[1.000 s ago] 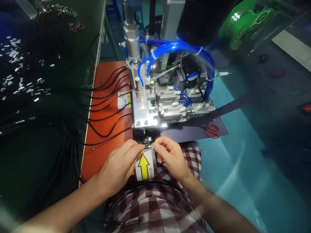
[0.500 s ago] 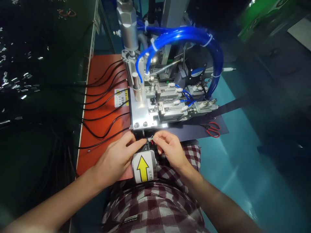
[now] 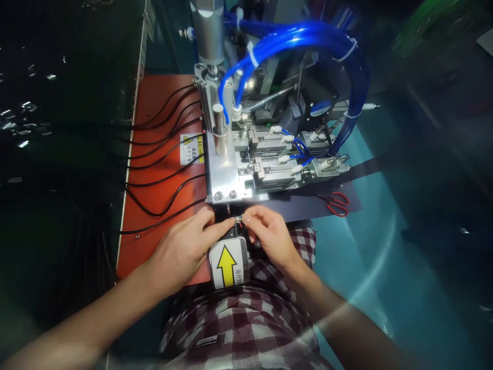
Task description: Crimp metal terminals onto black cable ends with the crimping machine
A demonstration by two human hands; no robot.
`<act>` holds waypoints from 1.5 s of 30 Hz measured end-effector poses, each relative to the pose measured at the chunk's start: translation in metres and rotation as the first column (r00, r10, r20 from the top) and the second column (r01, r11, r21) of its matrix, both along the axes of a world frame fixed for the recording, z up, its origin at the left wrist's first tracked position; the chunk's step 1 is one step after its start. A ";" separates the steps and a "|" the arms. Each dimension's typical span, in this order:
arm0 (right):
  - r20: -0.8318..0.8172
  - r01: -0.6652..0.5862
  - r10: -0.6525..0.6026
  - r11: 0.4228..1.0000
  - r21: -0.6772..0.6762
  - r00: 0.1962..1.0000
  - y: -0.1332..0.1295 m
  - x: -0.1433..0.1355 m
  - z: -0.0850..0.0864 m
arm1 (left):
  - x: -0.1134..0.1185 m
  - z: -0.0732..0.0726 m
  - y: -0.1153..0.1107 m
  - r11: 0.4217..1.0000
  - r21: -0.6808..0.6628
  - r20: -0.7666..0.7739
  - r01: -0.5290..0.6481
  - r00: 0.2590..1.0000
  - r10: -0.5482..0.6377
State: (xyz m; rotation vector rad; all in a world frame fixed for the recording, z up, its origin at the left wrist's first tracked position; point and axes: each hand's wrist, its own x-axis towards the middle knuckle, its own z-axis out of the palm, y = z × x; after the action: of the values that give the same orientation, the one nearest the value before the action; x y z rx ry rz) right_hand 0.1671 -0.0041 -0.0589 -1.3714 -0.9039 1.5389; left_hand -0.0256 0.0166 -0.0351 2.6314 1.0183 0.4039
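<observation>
Two hands, left hand (image 3: 181,247) and right hand (image 3: 267,236), fingers pinching one cable end (image 3: 239,220).

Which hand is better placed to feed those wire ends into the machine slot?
Likely the right hand: its fingertips pinch the coloured wire ends just below the machine's metal plate. The left hand pinches the cable further back.

A factory assembly station.

A metal machine (image 3: 246,164) with blue air hoses (image 3: 300,41) and a steel cylinder (image 3: 210,36) stood on the workbench (image 3: 154,103), black cables (image 3: 162,154) lay over an orange mat (image 3: 146,236), and a warning sticker (image 3: 191,149) marked the machine's side.
</observation>
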 end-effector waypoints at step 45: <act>0.072 -0.002 -0.001 0.999 0.034 0.997 -0.004 -0.002 -0.003 | 0.004 0.001 -0.001 0.985 0.170 -0.114 0.033 0.993 -0.014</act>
State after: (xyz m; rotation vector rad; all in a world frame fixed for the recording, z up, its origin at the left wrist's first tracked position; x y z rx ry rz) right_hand 0.1654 -0.0076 -0.0617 -1.4094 -0.9704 1.4760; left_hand -0.0216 0.0153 -0.0339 2.8460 1.0270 0.3563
